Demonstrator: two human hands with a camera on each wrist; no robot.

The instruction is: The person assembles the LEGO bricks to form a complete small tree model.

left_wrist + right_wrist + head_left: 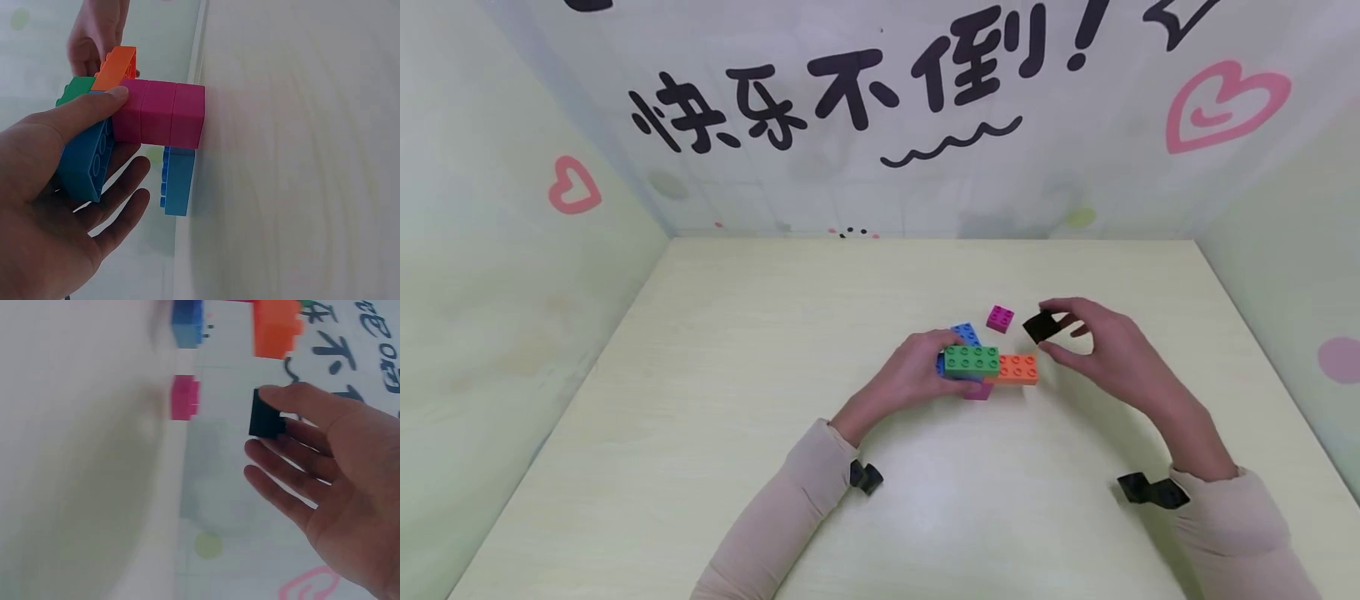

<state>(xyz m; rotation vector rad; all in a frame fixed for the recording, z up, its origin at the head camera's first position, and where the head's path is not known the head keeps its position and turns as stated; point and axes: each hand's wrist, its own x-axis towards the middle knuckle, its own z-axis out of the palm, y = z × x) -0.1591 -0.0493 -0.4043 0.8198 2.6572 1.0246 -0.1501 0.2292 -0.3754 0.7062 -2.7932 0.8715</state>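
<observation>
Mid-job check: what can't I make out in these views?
Head: stud count of the black brick, too dark.
Head: most of the pink stack, hidden by the green brick and left hand.
Left wrist: part of the right hand, behind the orange brick.
Right wrist: most of the green brick, cut off by the top edge.

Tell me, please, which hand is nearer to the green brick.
Left. The left hand is close beside the green brick, holding the blue brick beneath it; the right hand is farther, to the right beyond the orange brick, pinching a black brick.
</observation>
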